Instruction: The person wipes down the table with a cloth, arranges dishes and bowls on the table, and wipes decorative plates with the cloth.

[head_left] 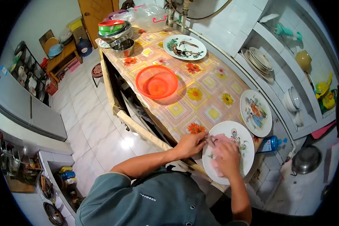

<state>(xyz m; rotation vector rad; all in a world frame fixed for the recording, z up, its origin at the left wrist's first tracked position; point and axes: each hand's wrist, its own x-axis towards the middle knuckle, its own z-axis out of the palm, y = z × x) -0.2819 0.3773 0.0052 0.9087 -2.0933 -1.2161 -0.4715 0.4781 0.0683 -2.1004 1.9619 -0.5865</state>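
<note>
A large white plate with a painted pattern (246, 145) is at the near end of the flowered tablecloth. My left hand (192, 144) is closed at the plate's left rim, its fingers pinched on the edge. Over the plate, my right hand (226, 158) presses a pink cloth (217, 139) against its surface, fingers wrapped round the cloth. Just beyond lies a second painted plate (256, 113), flat on the table. A red plastic basket (156, 81) stands farther up the cloth.
A third painted plate (184, 47) lies near the wall. Stacked bowls (115, 30) and a clear plastic container (150, 17) occupy the far end. Shelves with dishes (258, 60) line the right wall. A blue bottle (269, 144) is beside the table's right edge.
</note>
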